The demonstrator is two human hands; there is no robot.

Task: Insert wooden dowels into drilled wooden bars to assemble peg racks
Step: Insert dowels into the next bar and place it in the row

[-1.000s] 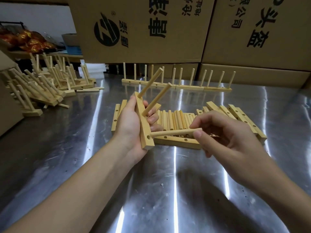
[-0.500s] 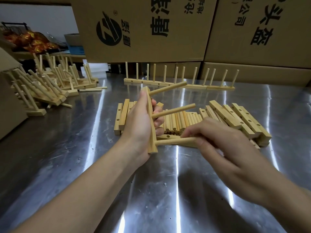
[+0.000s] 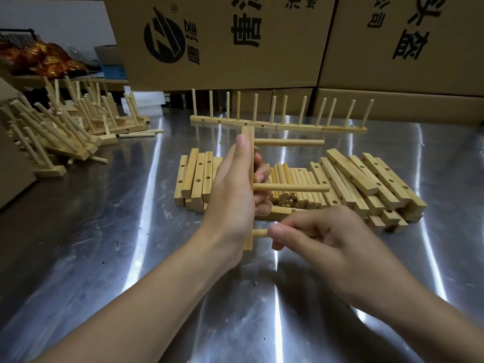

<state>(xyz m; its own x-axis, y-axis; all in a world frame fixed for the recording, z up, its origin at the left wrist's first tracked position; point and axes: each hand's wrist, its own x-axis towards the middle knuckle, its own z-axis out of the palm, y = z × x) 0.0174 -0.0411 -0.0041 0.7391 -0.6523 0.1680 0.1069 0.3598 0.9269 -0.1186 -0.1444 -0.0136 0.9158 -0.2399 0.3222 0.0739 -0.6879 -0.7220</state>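
Note:
My left hand [image 3: 233,195] grips a drilled wooden bar [image 3: 248,136] held upright above the steel table. Two dowels stick out of it to the right, an upper dowel [image 3: 288,142] and a middle dowel [image 3: 292,188]. My right hand [image 3: 322,239] pinches a third dowel [image 3: 260,233] whose end sits in the bar's lowest hole; most of that dowel is hidden in my fingers. Behind my hands lie loose dowels [image 3: 296,184] in a heap, flanked by drilled bars on the left [image 3: 195,174] and a stack of bars on the right [image 3: 366,179].
Finished peg racks [image 3: 277,124] stand in a row at the back, before large cardboard boxes [image 3: 222,40]. A jumbled pile of finished racks [image 3: 65,124] fills the left of the steel table [image 3: 104,231]. Another carton edge sits at far left.
My left hand has turned the bar upright, so its dowels now point level to the right. My right hand has slid along the lowest dowel toward the bar.

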